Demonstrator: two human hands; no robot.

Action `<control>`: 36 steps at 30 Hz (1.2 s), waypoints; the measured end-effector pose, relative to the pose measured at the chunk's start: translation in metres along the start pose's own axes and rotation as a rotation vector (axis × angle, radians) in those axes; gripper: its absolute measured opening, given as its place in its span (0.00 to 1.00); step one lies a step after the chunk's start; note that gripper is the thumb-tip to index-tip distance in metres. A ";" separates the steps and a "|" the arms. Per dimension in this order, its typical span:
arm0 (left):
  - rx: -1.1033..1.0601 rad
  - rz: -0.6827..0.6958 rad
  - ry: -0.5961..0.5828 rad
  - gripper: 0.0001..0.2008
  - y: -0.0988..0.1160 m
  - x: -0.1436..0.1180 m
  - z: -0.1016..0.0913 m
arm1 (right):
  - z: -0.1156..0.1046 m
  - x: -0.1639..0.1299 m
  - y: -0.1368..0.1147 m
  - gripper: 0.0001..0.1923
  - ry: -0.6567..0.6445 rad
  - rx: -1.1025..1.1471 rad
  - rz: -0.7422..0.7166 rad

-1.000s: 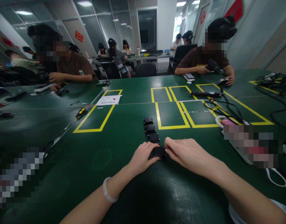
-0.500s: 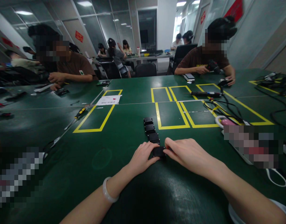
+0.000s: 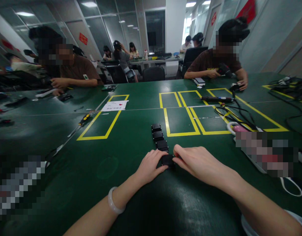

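Observation:
A small black square block [image 3: 168,160] lies on the green table, nearest me in a row of several like it. My left hand [image 3: 150,165] grips its left side between thumb and fingers. From the right, my right hand [image 3: 193,161] pinches at the block's right edge with thumb and curled forefinger; whether a tiny part sits between those fingertips cannot be made out. Beyond it the other black blocks [image 3: 158,135] run away from me, slightly to the left, with small light tips at their corners.
Yellow tape outlines [image 3: 182,134] mark the table [image 3: 131,127]. To the left lie a yellow-black screwdriver [image 3: 85,119] and a white paper sheet [image 3: 115,105]. A black tool with a cable [image 3: 217,99] rests at the right, near a blurred-out object [image 3: 266,154]. Two people work across the table.

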State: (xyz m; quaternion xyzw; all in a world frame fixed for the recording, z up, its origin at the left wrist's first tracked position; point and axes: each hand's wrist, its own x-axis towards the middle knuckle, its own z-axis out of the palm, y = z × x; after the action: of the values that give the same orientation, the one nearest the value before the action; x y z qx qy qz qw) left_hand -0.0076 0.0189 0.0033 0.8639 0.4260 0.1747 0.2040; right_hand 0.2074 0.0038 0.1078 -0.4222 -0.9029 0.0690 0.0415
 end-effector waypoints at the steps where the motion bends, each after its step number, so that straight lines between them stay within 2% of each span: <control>1: -0.001 0.000 -0.001 0.19 0.000 0.000 0.000 | 0.000 0.000 0.000 0.06 -0.013 -0.016 0.010; 5: -0.001 -0.002 -0.005 0.18 0.000 0.001 0.000 | 0.000 0.001 0.001 0.05 -0.053 -0.040 0.035; 15: -0.004 -0.004 -0.006 0.18 0.000 0.000 0.000 | -0.003 -0.003 0.000 0.03 -0.012 0.021 0.001; 21: -0.003 -0.005 -0.009 0.18 -0.001 0.000 0.000 | 0.001 -0.001 0.002 0.06 -0.039 -0.029 0.009; 27: 0.002 -0.008 -0.011 0.18 0.000 0.000 -0.001 | -0.002 -0.002 0.000 0.03 -0.014 0.033 -0.011; 36: -0.002 -0.001 -0.010 0.18 -0.001 0.001 -0.001 | 0.002 0.000 0.003 0.05 -0.024 0.001 -0.009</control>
State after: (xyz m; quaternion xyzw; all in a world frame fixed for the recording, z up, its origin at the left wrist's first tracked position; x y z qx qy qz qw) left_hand -0.0082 0.0202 0.0043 0.8644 0.4253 0.1706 0.2071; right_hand 0.2089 0.0055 0.1054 -0.4173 -0.9052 0.0744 0.0312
